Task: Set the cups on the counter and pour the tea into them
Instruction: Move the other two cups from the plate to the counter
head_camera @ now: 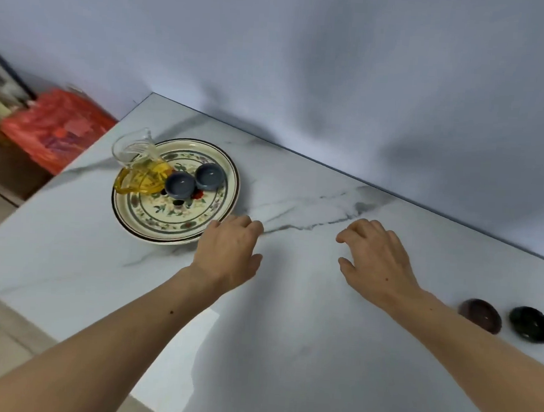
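Near left edge of table (306, 303): floral plate (154, 227) carrying the whole tea set.
cups: two small blue-grey ones, cup one (180, 184) and cup two (209, 176), upright, touching or nearly so, at plate centre. Both look empty and are not on the table yet.
pitcher: clear glass pitcher (139, 162) with yellow tea, on the plate's left rim side, just beside cup one. Looks tilted, but that may be the wide lens; can't tell.
left hand: left hand (229, 251) palm down at the plate's near-right rim, fingers loosely curled, holding nothing. Contact with the rim unclear.
right hand: right hand (375, 260) over mid table, well apart from the plate, fingers loosely bent and spread, holding nothing.
other: two dark bowls, brown bowl (480, 315) and black bowl (530, 323), near the right edge. Red bag (55, 129) off the table, past the left edge.
handling, cups: probably glazed ceramic, light, stiff, slick, chippable. Pinch at rim, thumb opposite fingers, lift one at a time so they don't knock.
handling, pitcher: thin glass, fragile, heavier with liquid, sloshes. Handle not clearly seen; grip the upper body, support it, tip slowly.
stage: start; cups go first.
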